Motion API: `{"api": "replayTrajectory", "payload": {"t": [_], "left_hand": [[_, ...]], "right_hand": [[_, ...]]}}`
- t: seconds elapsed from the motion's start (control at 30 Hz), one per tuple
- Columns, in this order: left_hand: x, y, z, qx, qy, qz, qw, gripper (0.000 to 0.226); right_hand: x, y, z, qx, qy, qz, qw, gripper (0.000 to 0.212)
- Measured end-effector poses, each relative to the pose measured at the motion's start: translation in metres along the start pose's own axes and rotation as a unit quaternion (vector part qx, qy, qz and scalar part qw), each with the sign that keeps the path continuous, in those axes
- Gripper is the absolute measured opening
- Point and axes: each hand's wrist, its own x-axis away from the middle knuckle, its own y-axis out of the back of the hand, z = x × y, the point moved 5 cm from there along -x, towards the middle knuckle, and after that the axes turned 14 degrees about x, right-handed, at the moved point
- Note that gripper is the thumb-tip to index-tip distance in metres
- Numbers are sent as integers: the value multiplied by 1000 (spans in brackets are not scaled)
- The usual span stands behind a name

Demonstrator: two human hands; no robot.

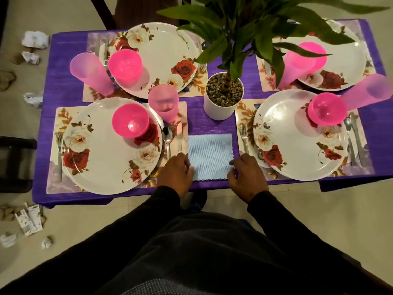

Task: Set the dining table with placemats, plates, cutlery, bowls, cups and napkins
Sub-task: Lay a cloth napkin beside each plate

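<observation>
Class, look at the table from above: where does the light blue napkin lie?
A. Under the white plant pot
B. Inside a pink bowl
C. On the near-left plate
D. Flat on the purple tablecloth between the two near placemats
D: the napkin lies flat on the bare purple tablecloth between the two near placemats, with the left hand and right hand at its near corners.

tablecloth (pixel 63 90): purple, faint streaks
plates (pixel 102 167): white, red and cream roses, brown leaves
bowls (pixel 130 120): hot pink
cups (pixel 163 103): pale translucent pink
napkin (pixel 210 156): light blue, fine ribbing
planter (pixel 220 109): white
sleeves (pixel 276 211): black
</observation>
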Motion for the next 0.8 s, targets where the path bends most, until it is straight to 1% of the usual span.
{"api": "replayTrajectory", "payload": {"t": [0.03, 0.07, 0.1, 0.13, 0.2, 0.27, 0.33, 0.4, 0.5, 0.53, 0.57, 0.6, 0.63, 0.7, 0.73, 0.77, 0.8], "left_hand": [[-1, 0, -11, -35, -76, -3, 996, 16], [-5, -6, -19, -69, -141, 12, 988, 31], [-10, -14, -25, -112, -187, 49, 975, 48], [-15, -23, -28, -164, -211, 90, 960, 63], [-29, -35, -27, -247, -211, 151, 934, 80], [-41, -38, -22, -287, -197, 178, 920, 89], [-50, -37, -19, -314, -191, 198, 909, 98], [-57, -34, -19, -331, -186, 205, 902, 107], [-66, -32, -20, -342, -167, 215, 899, 119], [-68, -32, -21, -342, -162, 222, 898, 122], [-69, -30, -23, -342, -162, 224, 898, 121], [-70, -28, -26, -335, -167, 216, 902, 117], [-72, -24, -30, -320, -177, 198, 909, 106], [-76, -15, -35, -277, -199, 135, 930, 75], [-77, -9, -35, -259, -202, 100, 939, 60], [-79, -4, -34, -252, -198, 69, 945, 48], [-80, -1, -33, -255, -191, 49, 947, 41]], "right_hand": [[-2, 4, 7, 0, 12, -36, 999, 31], [-5, 6, 16, 9, 38, -65, 997, 35], [-9, 5, 27, 24, 73, -76, 994, 40], [-13, 0, 36, 41, 110, -57, 991, 48], [-22, -14, 49, 73, 157, 28, 984, 66], [-28, -27, 47, 109, 160, 98, 976, 79], [-31, -32, 41, 147, 164, 123, 968, 84], [-37, -31, 34, 153, 154, 135, 967, 90], [-49, -29, 26, 151, 121, 165, 967, 110], [-53, -27, 25, 150, 116, 176, 966, 113], [-56, -24, 25, 144, 114, 179, 966, 112], [-59, -20, 25, 131, 112, 167, 971, 107], [-63, -12, 25, 111, 104, 134, 979, 97], [-70, 5, 21, 67, 70, 37, 995, 73], [-75, 11, 16, 42, 47, 3, 998, 62], [-80, 15, 11, 17, 26, -14, 999, 53], [-86, 17, 8, 3, 11, -22, 1000, 46]]}}
